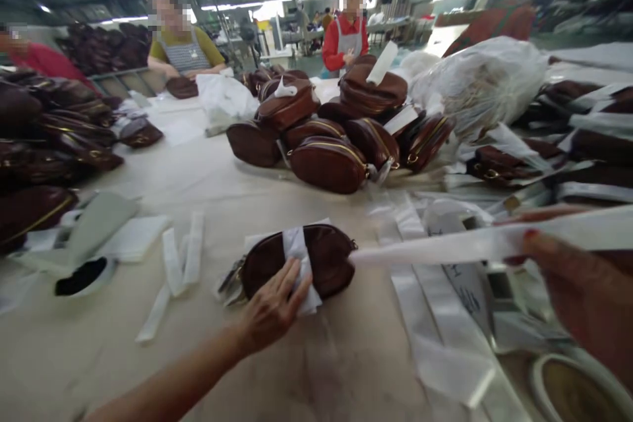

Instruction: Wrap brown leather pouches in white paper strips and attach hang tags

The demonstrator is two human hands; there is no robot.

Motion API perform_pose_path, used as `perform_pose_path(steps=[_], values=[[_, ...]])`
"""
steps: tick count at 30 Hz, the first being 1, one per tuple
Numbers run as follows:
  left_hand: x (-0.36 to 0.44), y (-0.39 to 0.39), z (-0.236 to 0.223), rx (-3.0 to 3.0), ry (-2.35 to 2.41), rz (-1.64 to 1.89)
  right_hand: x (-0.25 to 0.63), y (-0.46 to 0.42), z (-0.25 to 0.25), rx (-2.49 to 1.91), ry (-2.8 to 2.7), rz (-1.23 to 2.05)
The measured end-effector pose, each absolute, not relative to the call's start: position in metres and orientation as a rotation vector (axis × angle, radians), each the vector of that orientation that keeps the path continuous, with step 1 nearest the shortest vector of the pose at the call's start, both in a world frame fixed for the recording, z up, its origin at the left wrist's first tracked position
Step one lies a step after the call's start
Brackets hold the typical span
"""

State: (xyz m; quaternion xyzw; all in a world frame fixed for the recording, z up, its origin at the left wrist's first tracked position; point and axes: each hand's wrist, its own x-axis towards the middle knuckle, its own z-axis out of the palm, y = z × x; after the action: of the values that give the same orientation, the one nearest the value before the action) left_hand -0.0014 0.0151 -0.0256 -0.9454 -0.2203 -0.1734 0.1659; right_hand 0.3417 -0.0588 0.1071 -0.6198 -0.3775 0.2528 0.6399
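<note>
A dark brown leather pouch (329, 257) lies on the table in front of me, a zip along its upper edge. Around its middle runs a white wrap strip (295, 244), with white paper showing behind the pouch. My left hand (277, 300) presses on this wrap, fingers and thumb closed over it. At the pouch's left end hangs a small metal and clear plastic piece (231, 285). On the right, my right hand (583, 283) grips a long white strip (459, 244), blurred by motion. The strip's far end reaches the pouch's right end.
Brown pouches (329, 161) are piled ahead, with more heaped at the left (54, 138). Loose white strips (182, 257) lie left; longer strips (435, 323) and a tape roll (568, 386) lie right. A plastic-wrapped bundle (484, 86) stands behind. Several people work across the table.
</note>
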Motion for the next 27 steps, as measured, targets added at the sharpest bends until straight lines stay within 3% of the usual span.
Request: perform_pose_path(steps=[4, 7, 16, 27], values=[[-0.004, 0.021, -0.023, -2.757, -0.654, -0.424, 0.259, -0.097, 0.037, -1.498, -0.526, 1.302], [-0.006, 0.027, -0.017, -2.86, -0.652, -0.382, 0.208, -0.089, -0.011, -1.37, -0.222, 1.502], [-0.005, 0.033, 0.01, -3.13, -0.811, -0.288, 0.155, -0.048, -0.032, -1.167, -0.082, 1.387], [-0.005, 0.023, -0.011, -2.942, -0.681, -0.312, 0.162, -0.055, -0.044, -1.185, -0.118, 1.364]])
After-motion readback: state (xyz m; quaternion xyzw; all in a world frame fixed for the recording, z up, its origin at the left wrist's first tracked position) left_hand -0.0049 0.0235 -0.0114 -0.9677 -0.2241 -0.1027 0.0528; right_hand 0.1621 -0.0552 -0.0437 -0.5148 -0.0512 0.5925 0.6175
